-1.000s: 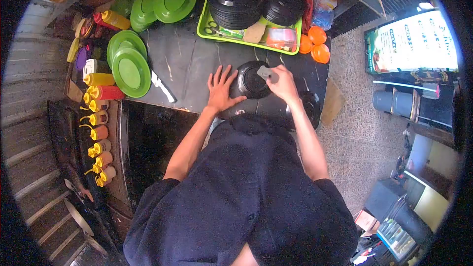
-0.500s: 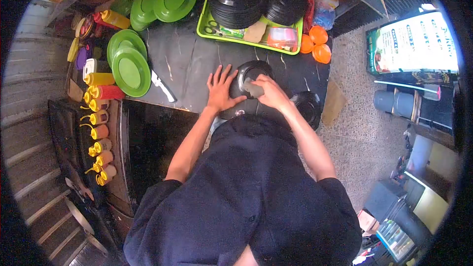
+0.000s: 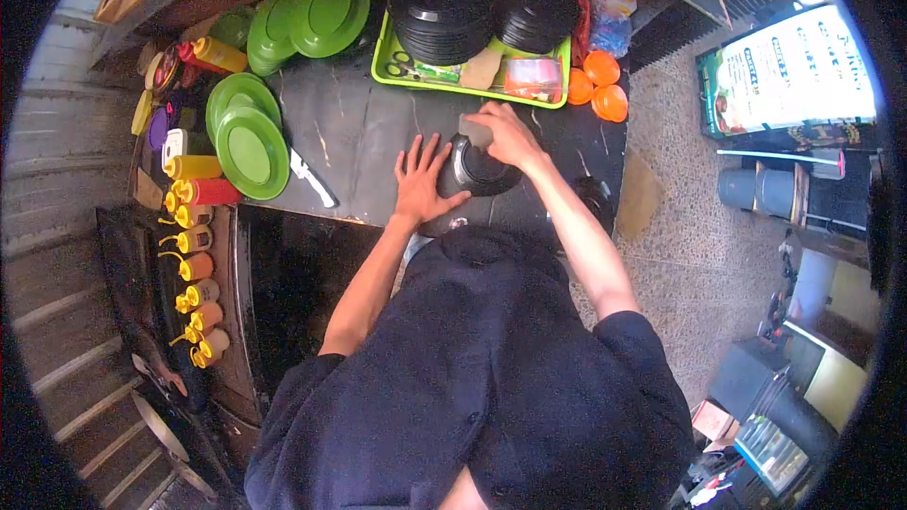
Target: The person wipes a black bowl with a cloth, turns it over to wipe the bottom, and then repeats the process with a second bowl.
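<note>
A round black plate [image 3: 484,173] lies on the dark tabletop in front of me. My left hand [image 3: 421,191] rests with spread fingers at the plate's left edge, its thumb along the near rim. In my right hand [image 3: 511,139] is a grey cloth [image 3: 474,132], pressed on the far side of the plate. The cloth is folded, and part of it is hidden under the fingers. Another black plate [image 3: 593,195] lies to the right, partly covered by my right forearm.
Beyond the plate stands a green tray [image 3: 463,91] with stacked black plates [image 3: 442,9] and scissors. Green plates [image 3: 253,153] and a white-handled knife [image 3: 312,179] lie left, near sauce bottles [image 3: 196,240]. Orange lids [image 3: 609,102] sit at the right edge.
My right hand has moved the cloth from the plate's middle to its far rim, away from me. My left hand stays beside the plate. The view has shifted slightly.
</note>
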`<state>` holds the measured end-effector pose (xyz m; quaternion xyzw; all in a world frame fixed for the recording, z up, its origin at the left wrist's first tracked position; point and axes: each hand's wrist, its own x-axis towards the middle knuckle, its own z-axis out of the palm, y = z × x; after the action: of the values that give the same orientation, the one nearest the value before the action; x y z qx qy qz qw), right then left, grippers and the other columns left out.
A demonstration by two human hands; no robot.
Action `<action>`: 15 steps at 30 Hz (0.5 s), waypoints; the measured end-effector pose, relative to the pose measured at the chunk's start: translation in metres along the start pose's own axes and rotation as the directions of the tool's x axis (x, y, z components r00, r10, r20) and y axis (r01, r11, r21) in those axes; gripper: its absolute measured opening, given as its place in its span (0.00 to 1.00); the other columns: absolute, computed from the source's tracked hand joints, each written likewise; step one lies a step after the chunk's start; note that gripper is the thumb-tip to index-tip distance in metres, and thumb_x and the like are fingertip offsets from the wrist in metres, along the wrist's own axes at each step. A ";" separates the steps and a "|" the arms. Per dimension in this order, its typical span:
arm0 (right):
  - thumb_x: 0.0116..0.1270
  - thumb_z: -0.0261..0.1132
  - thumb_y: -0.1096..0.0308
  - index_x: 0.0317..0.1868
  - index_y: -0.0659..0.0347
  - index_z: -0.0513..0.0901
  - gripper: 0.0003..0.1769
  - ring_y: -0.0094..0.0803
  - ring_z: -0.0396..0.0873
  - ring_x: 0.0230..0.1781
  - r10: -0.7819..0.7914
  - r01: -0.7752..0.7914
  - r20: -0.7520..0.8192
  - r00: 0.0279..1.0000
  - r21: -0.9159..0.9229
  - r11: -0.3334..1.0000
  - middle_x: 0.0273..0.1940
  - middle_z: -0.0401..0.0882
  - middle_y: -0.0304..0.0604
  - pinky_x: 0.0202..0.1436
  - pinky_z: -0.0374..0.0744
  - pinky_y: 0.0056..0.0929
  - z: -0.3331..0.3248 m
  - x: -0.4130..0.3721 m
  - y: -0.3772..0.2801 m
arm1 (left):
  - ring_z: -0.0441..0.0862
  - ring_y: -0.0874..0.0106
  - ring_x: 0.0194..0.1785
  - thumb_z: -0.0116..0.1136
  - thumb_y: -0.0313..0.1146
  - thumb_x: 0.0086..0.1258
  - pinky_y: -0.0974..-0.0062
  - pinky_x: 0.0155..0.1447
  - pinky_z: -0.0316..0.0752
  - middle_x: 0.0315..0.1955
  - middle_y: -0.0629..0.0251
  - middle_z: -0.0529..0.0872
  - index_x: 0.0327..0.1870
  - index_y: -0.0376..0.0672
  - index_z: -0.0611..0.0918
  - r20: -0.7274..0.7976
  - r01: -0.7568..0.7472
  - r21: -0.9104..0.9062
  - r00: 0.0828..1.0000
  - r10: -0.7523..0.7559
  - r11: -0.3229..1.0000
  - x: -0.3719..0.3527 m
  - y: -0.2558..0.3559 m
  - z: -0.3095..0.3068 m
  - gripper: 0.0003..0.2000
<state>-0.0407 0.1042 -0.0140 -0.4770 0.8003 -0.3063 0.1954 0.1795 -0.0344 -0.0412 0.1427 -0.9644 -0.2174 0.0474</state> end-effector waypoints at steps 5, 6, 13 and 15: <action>0.53 0.72 0.80 0.65 0.58 0.86 0.34 0.55 0.80 0.62 0.083 -0.082 -0.105 0.991 0.014 0.997 0.56 0.83 0.51 0.70 0.78 0.44 -0.006 -0.024 0.030 | 0.47 0.52 0.90 0.68 0.73 0.58 0.38 0.87 0.37 0.87 0.62 0.59 0.84 0.54 0.69 -0.029 -0.015 0.043 0.999 0.016 0.999 -0.004 0.000 0.003 0.53; 0.55 0.73 0.79 0.65 0.60 0.85 0.33 0.56 0.81 0.61 0.136 -0.130 -0.150 0.979 0.048 0.990 0.56 0.83 0.53 0.70 0.79 0.45 -0.003 -0.033 0.033 | 0.47 0.52 0.90 0.68 0.73 0.58 0.38 0.87 0.37 0.87 0.62 0.59 0.84 0.54 0.69 -0.028 -0.014 0.041 0.999 0.015 0.999 -0.004 -0.001 0.005 0.53; 0.56 0.75 0.79 0.60 0.69 0.84 0.29 0.59 0.81 0.60 0.289 -0.283 -0.311 0.905 0.065 0.957 0.53 0.82 0.59 0.64 0.81 0.47 0.016 -0.099 -0.013 | 0.46 0.52 0.90 0.65 0.75 0.59 0.37 0.86 0.37 0.87 0.61 0.58 0.83 0.52 0.69 -0.019 -0.016 0.045 1.000 0.017 0.999 -0.005 -0.002 0.007 0.53; 0.54 0.77 0.78 0.58 0.70 0.84 0.28 0.61 0.83 0.57 0.322 -0.309 -0.262 0.910 0.093 0.947 0.53 0.82 0.60 0.62 0.82 0.50 0.023 -0.115 -0.016 | 0.46 0.51 0.90 0.65 0.75 0.60 0.36 0.86 0.37 0.87 0.61 0.59 0.84 0.51 0.69 -0.018 -0.040 0.050 0.999 0.041 0.998 0.000 -0.002 0.008 0.54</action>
<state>0.0377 0.1933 -0.0179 -0.2895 0.8782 -0.3535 0.1413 0.1788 -0.0332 -0.0493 0.1262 -0.9718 -0.1908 0.0575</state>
